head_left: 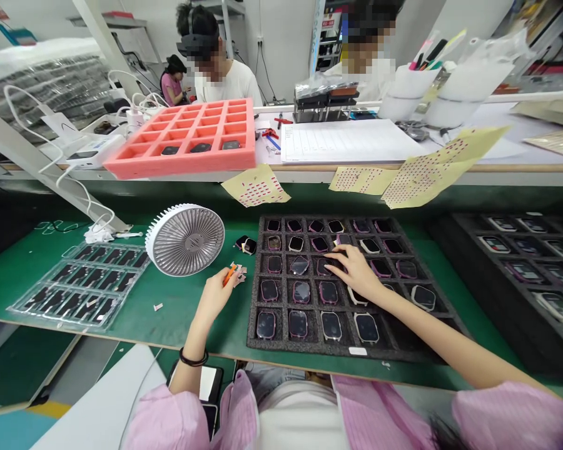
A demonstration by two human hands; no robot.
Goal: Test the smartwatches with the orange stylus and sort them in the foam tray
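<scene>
My left hand (214,294) is closed around a slim orange tool (229,275), whose exact kind I cannot make out. Small pale scraps (241,274) lie by its tip on the green bench. Over the dark foam tray (406,337), my right hand (359,272) reaches with fingers apart. Its fingertips are at a smartwatch body (322,267) in a middle compartment, partly hidden by the fingers. Strapless watch bodies with dark screens fill most of the compartments around it. Two loose watch pieces (246,244) lie between the tray and the fan.
A white round fan (185,240) stands left, beside clear plastic trays (87,281) of black parts. Another foam tray (478,275) of watches sits right. A pink foam tray (182,164) overhangs the shelf, where yellow dotted sheets (256,187) hang. Other people sit beyond.
</scene>
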